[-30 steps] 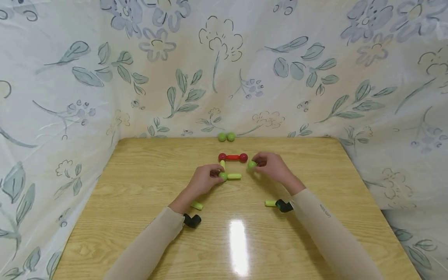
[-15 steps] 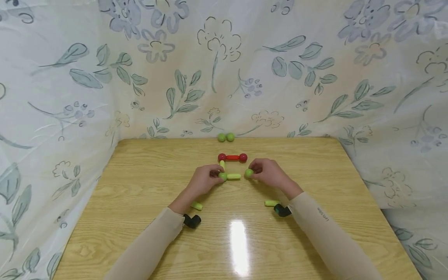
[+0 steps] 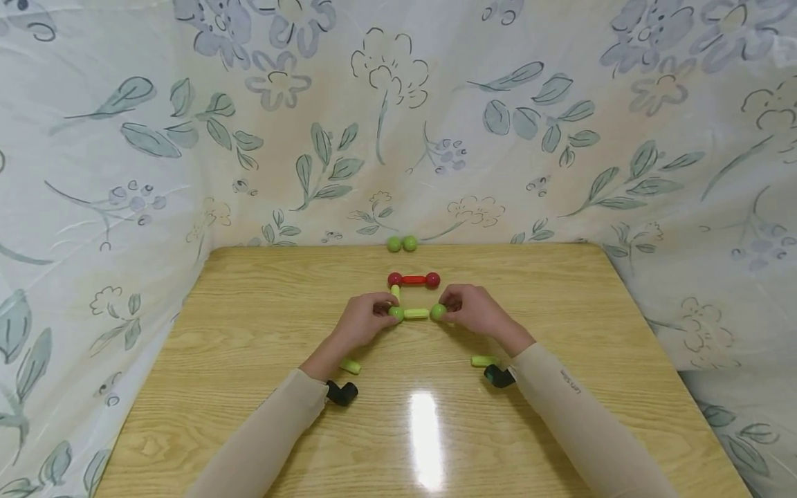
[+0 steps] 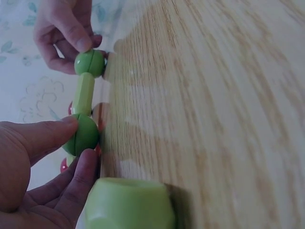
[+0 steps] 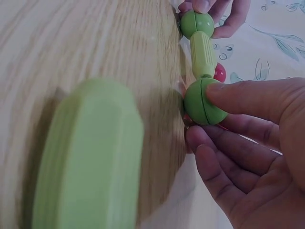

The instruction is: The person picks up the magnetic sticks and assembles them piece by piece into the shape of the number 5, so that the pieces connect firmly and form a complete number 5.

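Note:
My left hand (image 3: pixel 364 319) pinches a green ball (image 4: pixel 86 136) between thumb and fingers. From that ball a light-green rod (image 3: pixel 416 314) runs right, and another light-green rod (image 3: pixel 395 294) runs back to a dark-red ball (image 3: pixel 395 279). A red rod (image 3: pixel 414 280) joins it to a second dark-red ball (image 3: pixel 432 279). With thumb and fingertips, my right hand (image 3: pixel 476 309) holds another green ball (image 5: pixel 204 101) at the right end of the sideways rod; whether they touch is hard to tell.
Two green balls (image 3: pixel 402 243) sit at the table's back edge. Loose light-green rods lie near each forearm, one left (image 3: pixel 351 365) and one right (image 3: pixel 483 361). Black wrist-camera mounts show at both sleeves. Floral cloth hangs behind and beside the wooden table (image 3: pixel 261 277).
My right hand has brought its green ball toward me and left, up to the right end of the light-green rod. The left hand has stayed in place on its ball.

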